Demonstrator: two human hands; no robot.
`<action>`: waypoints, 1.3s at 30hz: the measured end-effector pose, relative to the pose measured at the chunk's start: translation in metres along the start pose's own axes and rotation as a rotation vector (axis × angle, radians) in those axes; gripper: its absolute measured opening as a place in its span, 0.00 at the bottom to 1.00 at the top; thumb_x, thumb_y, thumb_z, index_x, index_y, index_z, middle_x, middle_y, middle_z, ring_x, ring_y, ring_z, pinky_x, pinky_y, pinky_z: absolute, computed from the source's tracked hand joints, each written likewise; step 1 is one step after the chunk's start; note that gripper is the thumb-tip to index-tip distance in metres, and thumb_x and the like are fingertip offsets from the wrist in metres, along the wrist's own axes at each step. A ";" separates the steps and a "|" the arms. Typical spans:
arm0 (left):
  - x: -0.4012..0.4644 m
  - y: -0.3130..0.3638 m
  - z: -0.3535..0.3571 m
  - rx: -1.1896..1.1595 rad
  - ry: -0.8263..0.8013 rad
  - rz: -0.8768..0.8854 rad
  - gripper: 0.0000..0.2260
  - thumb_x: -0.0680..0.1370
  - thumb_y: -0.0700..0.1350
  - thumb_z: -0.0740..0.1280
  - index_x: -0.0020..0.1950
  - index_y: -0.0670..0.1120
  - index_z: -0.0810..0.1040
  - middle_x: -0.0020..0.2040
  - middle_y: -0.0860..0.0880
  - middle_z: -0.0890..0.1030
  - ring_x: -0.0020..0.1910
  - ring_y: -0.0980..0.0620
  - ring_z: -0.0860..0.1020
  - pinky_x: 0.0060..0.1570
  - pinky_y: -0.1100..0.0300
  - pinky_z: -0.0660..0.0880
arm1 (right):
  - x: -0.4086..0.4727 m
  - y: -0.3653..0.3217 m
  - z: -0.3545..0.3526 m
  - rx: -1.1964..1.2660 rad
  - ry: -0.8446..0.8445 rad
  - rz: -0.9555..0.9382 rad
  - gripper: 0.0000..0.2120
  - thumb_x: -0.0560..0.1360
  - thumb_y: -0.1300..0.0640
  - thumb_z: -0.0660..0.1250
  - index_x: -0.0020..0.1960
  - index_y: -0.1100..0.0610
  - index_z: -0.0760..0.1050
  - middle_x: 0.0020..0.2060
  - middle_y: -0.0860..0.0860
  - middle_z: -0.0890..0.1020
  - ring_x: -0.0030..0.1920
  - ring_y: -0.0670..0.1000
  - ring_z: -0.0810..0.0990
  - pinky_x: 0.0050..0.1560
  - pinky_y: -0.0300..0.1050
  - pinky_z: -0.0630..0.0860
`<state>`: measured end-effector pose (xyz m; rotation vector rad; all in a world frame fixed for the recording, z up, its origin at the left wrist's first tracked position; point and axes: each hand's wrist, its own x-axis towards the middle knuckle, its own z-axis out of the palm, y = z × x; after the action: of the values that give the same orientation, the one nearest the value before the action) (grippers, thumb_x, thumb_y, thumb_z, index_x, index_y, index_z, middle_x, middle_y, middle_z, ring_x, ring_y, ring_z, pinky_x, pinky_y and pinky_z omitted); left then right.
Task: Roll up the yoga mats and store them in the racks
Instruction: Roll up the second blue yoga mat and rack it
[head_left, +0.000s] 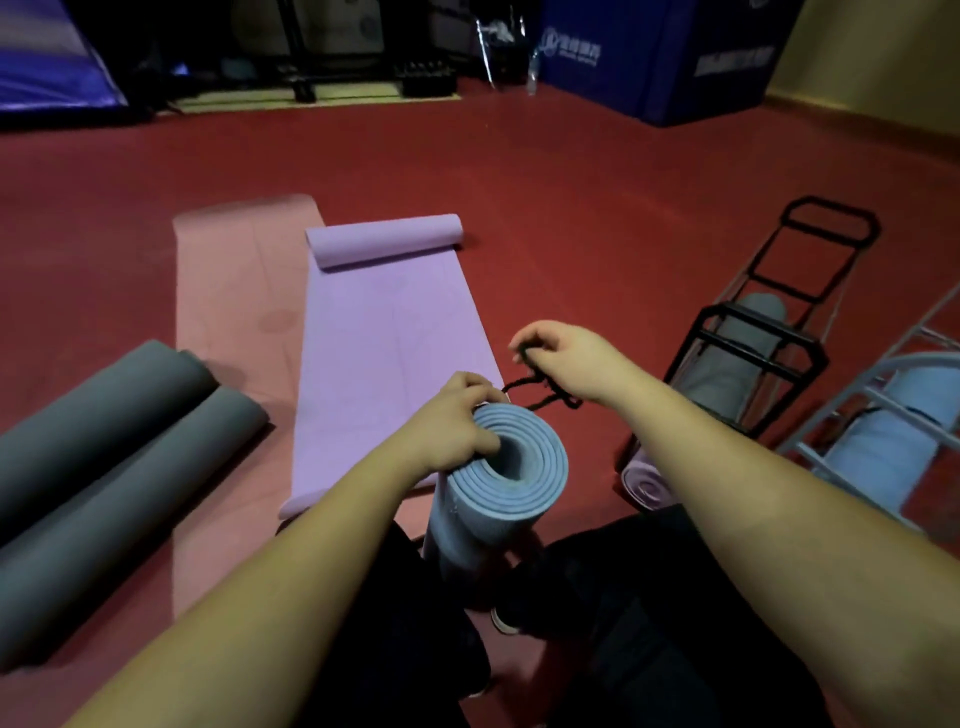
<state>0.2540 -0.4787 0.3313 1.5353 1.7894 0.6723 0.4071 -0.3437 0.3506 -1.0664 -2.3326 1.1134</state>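
A rolled blue yoga mat (498, 499) stands upright between my knees. My left hand (457, 421) grips its top rim, thumb inside the roll. My right hand (561, 358) pinches a black strap (540, 389) that hangs just beyond the roll. A purple mat (384, 364) lies flat ahead, its far end partly rolled. A pink mat (228, 291) lies flat beside it on the left. Two rolled grey mats (104, 452) lie at the left. A black rack (753, 338) at the right holds a grey roll, and a white rack (883, 426) holds blue rolls.
The floor is red (597, 208). A rolled purple mat (644, 483) lies at the foot of the black rack. Blue padded blocks (649, 57) and dark equipment frames (337, 57) stand along the far wall.
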 end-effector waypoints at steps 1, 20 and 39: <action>-0.003 0.000 0.000 0.002 -0.002 0.006 0.21 0.67 0.41 0.71 0.60 0.49 0.79 0.66 0.53 0.66 0.54 0.55 0.74 0.43 0.70 0.69 | 0.004 -0.004 0.003 -0.111 -0.012 -0.022 0.10 0.77 0.61 0.64 0.46 0.46 0.77 0.41 0.43 0.82 0.42 0.49 0.80 0.48 0.46 0.75; 0.010 -0.012 -0.002 -0.109 0.133 -0.027 0.20 0.68 0.37 0.71 0.58 0.51 0.80 0.55 0.54 0.73 0.50 0.53 0.78 0.45 0.64 0.76 | -0.006 0.012 0.016 0.042 -0.035 0.027 0.04 0.74 0.58 0.70 0.43 0.50 0.78 0.34 0.43 0.82 0.38 0.44 0.78 0.45 0.47 0.73; 0.018 -0.028 -0.020 -0.184 0.549 -0.236 0.18 0.68 0.39 0.74 0.56 0.49 0.78 0.56 0.49 0.68 0.42 0.52 0.75 0.40 0.64 0.68 | -0.062 0.008 0.057 0.092 -0.010 -0.200 0.10 0.76 0.51 0.63 0.37 0.51 0.74 0.34 0.43 0.76 0.40 0.42 0.73 0.47 0.39 0.70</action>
<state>0.2195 -0.4650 0.3196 1.0530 2.1858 1.1823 0.4189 -0.4166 0.3087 -0.7772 -2.3114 1.1380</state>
